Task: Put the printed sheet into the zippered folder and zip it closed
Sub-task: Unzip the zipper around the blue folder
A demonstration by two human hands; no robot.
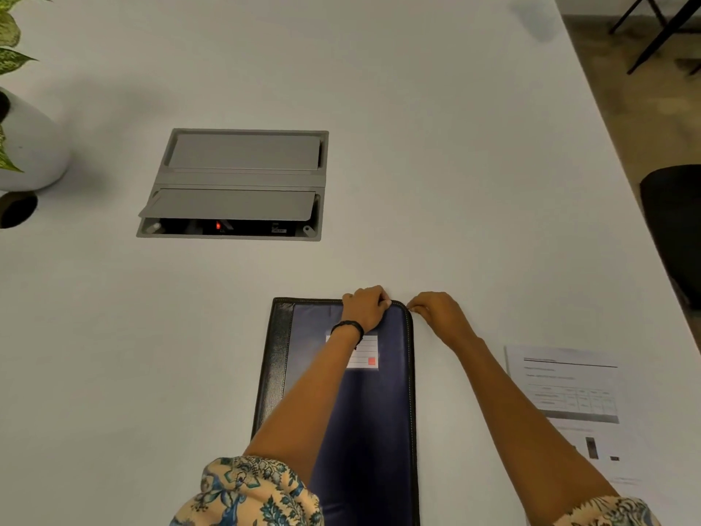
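A dark blue zippered folder (383, 411) with a black spine lies flat and closed on the white table (455, 184), a white label on its cover. My left hand (366, 307) grips the folder's far edge near the top right corner, fingers curled over it. My right hand (436, 309) pinches at that corner's zipper track; the pull itself is hidden by the fingertips. The printed sheet (569, 389) lies flat on the table to the right of the folder, beside my right forearm.
A grey cable box (235, 184) with flap lids is set into the table further back. A potted plant in a white pot (26, 153) stands at the far left. The table's right edge runs diagonally past a black chair (679, 229).
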